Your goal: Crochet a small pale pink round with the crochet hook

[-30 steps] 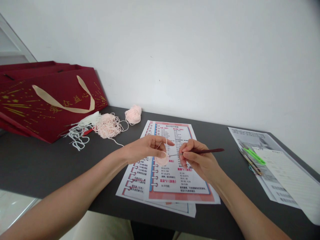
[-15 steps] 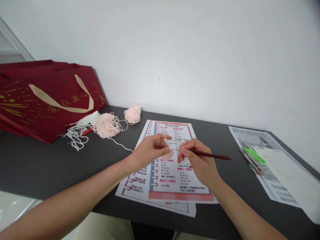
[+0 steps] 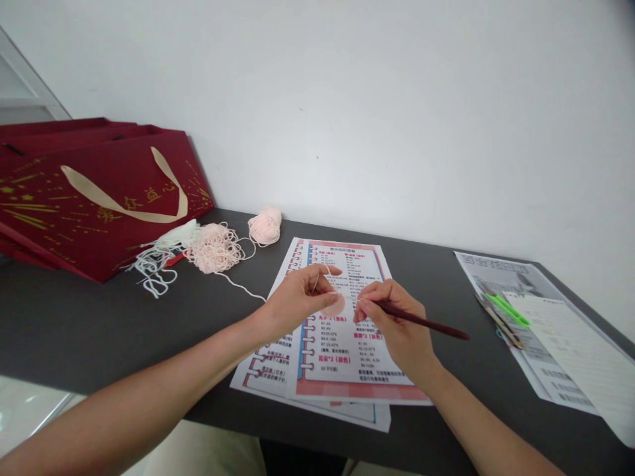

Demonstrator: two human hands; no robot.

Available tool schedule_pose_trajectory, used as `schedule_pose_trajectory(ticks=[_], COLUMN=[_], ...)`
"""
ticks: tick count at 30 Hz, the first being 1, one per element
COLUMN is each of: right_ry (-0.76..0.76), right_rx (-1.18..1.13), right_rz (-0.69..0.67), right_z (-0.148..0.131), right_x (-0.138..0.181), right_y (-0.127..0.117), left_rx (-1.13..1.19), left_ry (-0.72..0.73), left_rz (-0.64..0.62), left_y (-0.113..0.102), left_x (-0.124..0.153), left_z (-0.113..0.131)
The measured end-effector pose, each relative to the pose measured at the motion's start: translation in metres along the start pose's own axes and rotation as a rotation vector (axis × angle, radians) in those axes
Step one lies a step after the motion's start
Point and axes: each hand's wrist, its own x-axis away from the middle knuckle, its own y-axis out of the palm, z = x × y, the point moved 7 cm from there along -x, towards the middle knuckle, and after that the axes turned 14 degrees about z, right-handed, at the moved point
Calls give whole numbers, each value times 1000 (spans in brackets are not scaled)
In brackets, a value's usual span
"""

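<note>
My left hand (image 3: pixel 303 291) pinches a small round piece of pale pink crochet work (image 3: pixel 335 306) between thumb and fingers, with a strand of yarn looped over the raised index finger. Opposite it, my right hand (image 3: pixel 391 316) is closed on a crochet hook (image 3: pixel 427 322) with a dark red-brown handle. The hook's thin metal end points left toward the crochet piece; its very tip is too small to make out. Pale pink yarn (image 3: pixel 241 285) runs from a loose tangled heap (image 3: pixel 214 248) on the table to behind my left forearm.
Printed pattern sheets (image 3: pixel 357 390) lie beneath my hands. A pink yarn ball (image 3: pixel 264 226) and white yarn (image 3: pixel 156 264) rest at the back left, by dark red gift bags (image 3: pixel 74 205). At right are papers (image 3: pixel 570 350) with a bright green tool (image 3: pixel 508 309) on them.
The handle end of the crochet hook has dipped lower and to the right as my right hand turned. My left hand keeps its hold on the crochet piece. The view has shifted slightly.
</note>
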Motion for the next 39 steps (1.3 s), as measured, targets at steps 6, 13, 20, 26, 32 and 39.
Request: schedule_pose_trajectory(ticks=[6,13,20,26,32,39], right_ry=[-310,-520,-395,-646,-860,-1051], right_rx=[283,345,288,391,483,661], right_rz=[22,82,115,-101,-197,-154], right_z=[-18,-28,-22,-21,-25,-35], right_x=[11,26,25,34,26,34], right_y=[8,17,14,31,31,35], left_rx=[-112,-253,-126,-114,167,426], left_ry=[112,178,107,57,-105,-398], left_rz=[92,237,236,164,37,-32], left_y=[-3,-5,-7,-1,8,14], left_x=[1,9,8,10,10,14], left_z=[1,4,1,-1,-7,-17])
